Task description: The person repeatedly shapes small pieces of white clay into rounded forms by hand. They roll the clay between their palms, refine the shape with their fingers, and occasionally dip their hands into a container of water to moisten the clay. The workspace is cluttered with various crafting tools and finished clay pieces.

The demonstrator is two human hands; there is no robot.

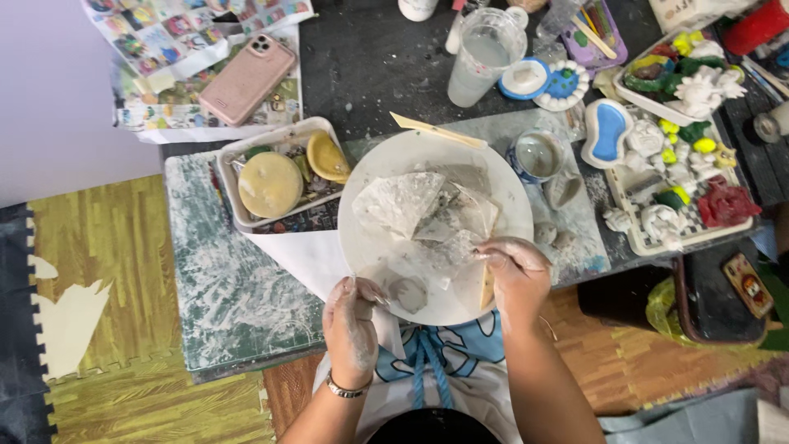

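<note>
A round white plate [386, 152] lies on the work mat, holding crumpled clear plastic sheets [411, 205] dusted with white plaster. My left hand [352, 329], coated in white dust, rests at the plate's near edge beside a small grey round lump [408, 293]. My right hand [516, 275] is closed at the plate's right rim, pinching a corner of the plastic; a flat wooden stick [486, 286] shows under it, and whether the fingers grip it is unclear. A bracelet sits on my left wrist.
A white tray [278, 141] with yellow round moulds stands left of the plate. A pink phone [246, 78] lies on patterned paper. A clear measuring jug [485, 53], a small cup [536, 154], a wooden stick [436, 130] and trays of painted plaster figures [682, 177] fill the right side.
</note>
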